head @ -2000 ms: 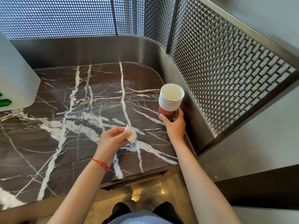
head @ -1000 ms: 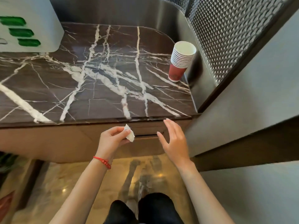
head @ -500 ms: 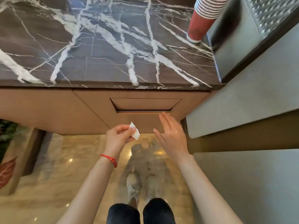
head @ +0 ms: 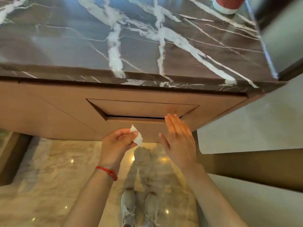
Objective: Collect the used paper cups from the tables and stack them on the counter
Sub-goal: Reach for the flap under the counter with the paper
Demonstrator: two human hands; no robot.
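The left hand [head: 118,141] pinches a crumpled white tissue [head: 136,136] between thumb and fingertips, just below the front edge of the tabletop [head: 82,46]. To its right, the right hand [head: 177,138] is flat, fingers straight and together, its tips at the lower lip of the recessed flap [head: 142,108] in the wooden front panel. The step looks like binning the tissue: push the flap inward with the flat fingers, hold it open, then feed the tissue through the slot and let go only once it is well inside. The stack of red paper cups [head: 227,4] stands at the tabletop's far right corner, only its base in view. Against half a second earlier, the view has tilted lower and the right hand has moved up to the flap.
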